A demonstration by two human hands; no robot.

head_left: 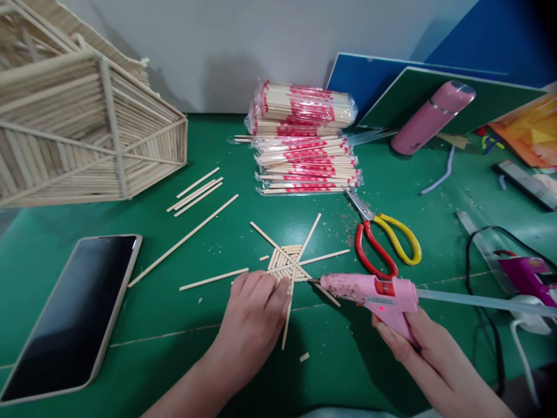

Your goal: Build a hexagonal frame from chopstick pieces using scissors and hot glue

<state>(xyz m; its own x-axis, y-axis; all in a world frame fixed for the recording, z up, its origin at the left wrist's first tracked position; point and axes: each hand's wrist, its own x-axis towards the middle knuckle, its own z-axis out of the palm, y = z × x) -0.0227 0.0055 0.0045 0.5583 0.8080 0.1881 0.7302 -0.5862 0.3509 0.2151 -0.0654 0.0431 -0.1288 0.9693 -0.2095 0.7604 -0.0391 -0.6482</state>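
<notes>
My right hand [418, 348] is wrapped round the handle of a pink hot glue gun [369, 290], which has a clear glue stick [478, 299] in its back and a glowing red light. Its nozzle points left, right beside a star-shaped piece made of wooden sticks [292, 258], with shorter sticks in nested rows between the long crossing ones. My left hand [256, 313] is closed, its fingertips pinched on the near left edge of that piece and covering part of it. A loose stick [213, 279] lies just left of these fingers.
Bagged chopsticks [307, 139] are stacked at the back. Scissors [376, 232] lie on the right, near a pink flask [433, 119]. A phone [72, 313] and a big stick-built model [87, 122] take up the left. Cables [483, 313] run along the right side.
</notes>
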